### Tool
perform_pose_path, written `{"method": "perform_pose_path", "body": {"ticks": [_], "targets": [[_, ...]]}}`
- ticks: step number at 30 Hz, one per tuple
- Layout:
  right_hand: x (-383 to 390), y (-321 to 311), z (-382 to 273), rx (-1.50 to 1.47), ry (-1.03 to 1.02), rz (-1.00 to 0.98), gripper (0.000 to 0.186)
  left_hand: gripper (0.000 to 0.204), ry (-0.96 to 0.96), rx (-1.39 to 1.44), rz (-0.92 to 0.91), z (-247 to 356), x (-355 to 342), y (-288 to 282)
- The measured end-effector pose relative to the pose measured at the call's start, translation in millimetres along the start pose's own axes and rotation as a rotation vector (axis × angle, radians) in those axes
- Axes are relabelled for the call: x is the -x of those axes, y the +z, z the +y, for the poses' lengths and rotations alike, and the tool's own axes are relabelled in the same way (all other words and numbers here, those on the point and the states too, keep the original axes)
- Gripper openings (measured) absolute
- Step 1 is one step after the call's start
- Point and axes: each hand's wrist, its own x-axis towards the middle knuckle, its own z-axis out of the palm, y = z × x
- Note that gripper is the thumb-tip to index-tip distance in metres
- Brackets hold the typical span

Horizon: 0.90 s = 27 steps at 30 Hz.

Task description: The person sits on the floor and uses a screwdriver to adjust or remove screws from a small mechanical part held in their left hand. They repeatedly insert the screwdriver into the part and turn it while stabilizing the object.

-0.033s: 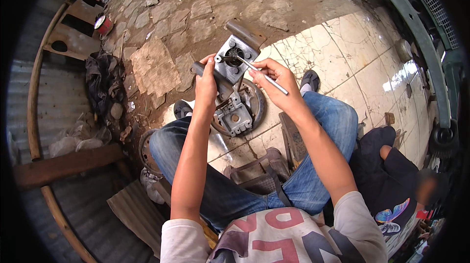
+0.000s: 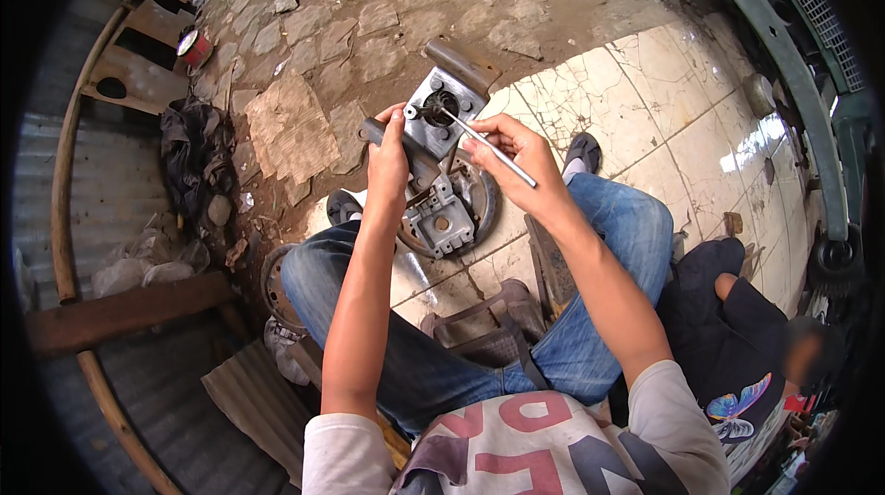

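Note:
Beyond my knees stands a metal assembly: a bolted square plate [image 2: 427,134] with a round dark opening, set between rusty pipe pieces [image 2: 461,66]. My left hand [image 2: 390,161] is closed on the assembly's left side, at the short pipe beside the plate. Between the fingers of my right hand [image 2: 524,161] is a thin silvery metal rod [image 2: 502,159], held like a pen. Its far tip reaches into the plate's opening; what it touches there is too small to tell. Below the plate, a grey machined casting [image 2: 441,220] rests on a round metal base [image 2: 491,200].
Cracked white tiles [image 2: 636,108] meet a stone-paved ground [image 2: 369,16]. A corrugated metal wall [image 2: 120,163] and a wooden beam [image 2: 134,312] stand left. Near my right leg is another person in dark clothing [image 2: 728,320]. A green metal frame [image 2: 784,43] rises far right.
My right hand and the rod have shifted slightly, and the rod's near end sits a little further left and lower. My left hand and the assembly look the same.

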Motion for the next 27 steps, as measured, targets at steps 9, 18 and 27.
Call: {"method": "perform_pose_path", "body": {"ticks": [9,18,27], "targets": [[1,-5,0,0.007,0.034,-0.011,0.024,0.037,-0.010,-0.011,0.001,2,1,2],[0,-5,-5,0.097,0.060,-0.064,0.024,0.036,0.000,-0.004,0.007,0,1,0],[2,-2,-9,0.034,0.020,-0.025,0.024,0.037,0.023,0.000,-0.002,-2,-1,0]]}}
